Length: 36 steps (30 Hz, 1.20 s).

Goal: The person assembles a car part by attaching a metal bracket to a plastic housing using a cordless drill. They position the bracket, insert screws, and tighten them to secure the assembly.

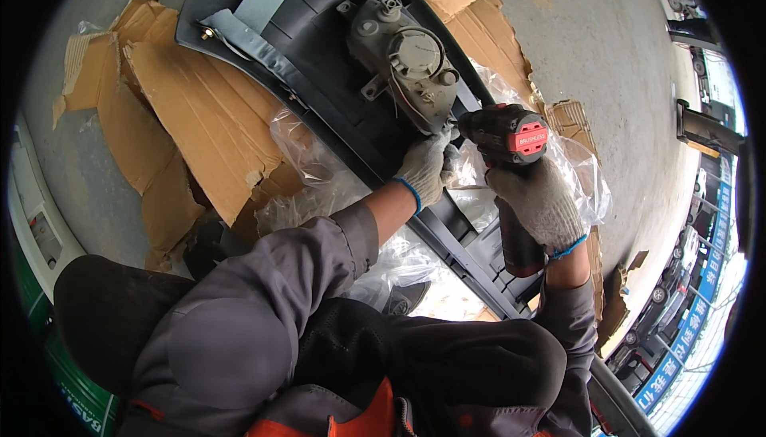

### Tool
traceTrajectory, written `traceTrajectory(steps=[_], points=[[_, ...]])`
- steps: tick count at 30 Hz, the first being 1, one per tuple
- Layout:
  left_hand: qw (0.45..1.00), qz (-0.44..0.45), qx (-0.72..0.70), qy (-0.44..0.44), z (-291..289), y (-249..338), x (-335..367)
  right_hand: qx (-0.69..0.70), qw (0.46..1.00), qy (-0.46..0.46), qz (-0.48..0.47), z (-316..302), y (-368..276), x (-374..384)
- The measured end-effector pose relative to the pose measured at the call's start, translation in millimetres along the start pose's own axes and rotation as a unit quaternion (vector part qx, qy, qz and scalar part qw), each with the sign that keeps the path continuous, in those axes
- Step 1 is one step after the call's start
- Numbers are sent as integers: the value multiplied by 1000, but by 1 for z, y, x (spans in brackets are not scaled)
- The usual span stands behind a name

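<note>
A dusty headlight (416, 55), its back side up, lies in the hollow of a black plastic bumper (319, 6). My left hand (424, 167), in a pale knitted glove with a blue cuff, has its fingers curled closed around the headlight's lower end. Part of that grip is hidden. My right hand (542, 201), gloved alike, is wrapped round the handle of a black and red cordless power drill (511, 132). The drill's nose points left at the headlight's lower end, close beside my left fingers. Its tip is too small to make out.
Torn cardboard (199, 110) and clear plastic film (319, 158) lie under and around the bumper. My knee (479, 357) is close below it. Grey concrete floor (590, 30) extends to the right. A green and white object (48, 333) stands at far left.
</note>
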State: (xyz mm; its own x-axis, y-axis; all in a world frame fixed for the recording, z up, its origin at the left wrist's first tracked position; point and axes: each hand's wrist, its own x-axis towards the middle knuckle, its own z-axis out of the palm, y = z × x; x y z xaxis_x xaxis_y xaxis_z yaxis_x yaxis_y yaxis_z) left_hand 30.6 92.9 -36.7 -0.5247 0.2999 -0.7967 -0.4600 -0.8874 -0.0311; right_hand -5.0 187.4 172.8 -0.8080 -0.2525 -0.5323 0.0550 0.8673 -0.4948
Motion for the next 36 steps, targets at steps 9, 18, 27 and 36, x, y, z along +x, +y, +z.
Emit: traceTrajectory(steps=[9,18,27,36], points=[[1000,-15,-7,6,-1,-1,10,7,1000,-3,0,0,0,1],[1000,-11,3,6,3,-2,6,16,999,-7,27,1,1,1],[995,-22,-84,-54,-23,-18,38,-100,993,0,-54,7,6,2],[999,-5,-6,-50,-8,-13,20,-118,991,-27,-65,-29,10,1]])
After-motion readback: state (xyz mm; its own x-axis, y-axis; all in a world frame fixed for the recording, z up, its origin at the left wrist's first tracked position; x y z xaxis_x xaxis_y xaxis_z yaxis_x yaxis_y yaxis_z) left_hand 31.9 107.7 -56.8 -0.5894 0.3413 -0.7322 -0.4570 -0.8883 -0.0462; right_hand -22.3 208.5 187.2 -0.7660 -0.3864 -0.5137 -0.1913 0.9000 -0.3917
